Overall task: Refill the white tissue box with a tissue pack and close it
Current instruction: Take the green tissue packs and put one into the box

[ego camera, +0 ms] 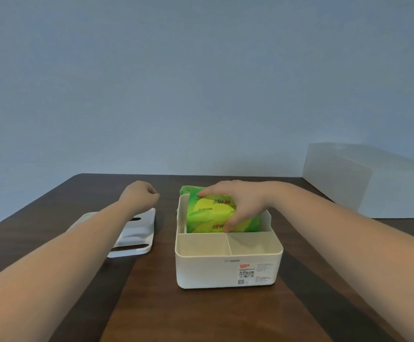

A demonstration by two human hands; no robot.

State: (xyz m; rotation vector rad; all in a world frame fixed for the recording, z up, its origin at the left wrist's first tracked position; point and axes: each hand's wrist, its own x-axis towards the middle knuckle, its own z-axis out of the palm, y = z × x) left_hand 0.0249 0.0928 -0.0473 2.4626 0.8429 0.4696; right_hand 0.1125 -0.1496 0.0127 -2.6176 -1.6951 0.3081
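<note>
The white tissue box (225, 270) stands open in the middle of the dark wooden table, with two small front compartments and a larger rear one. A green and yellow tissue pack (208, 213) lies tilted in the rear compartment, its far end sticking up over the back wall. My right hand (240, 203) grips the pack from above, thumb at its near side. My left hand (140, 195) hovers in a loose fist left of the box, holding nothing. The box's white lid (136, 239) lies flat on the table under my left forearm.
The dark wooden table (151, 304) reaches to a plain grey-blue wall. A large white rectangular container (363, 181) stands at the table's back right corner.
</note>
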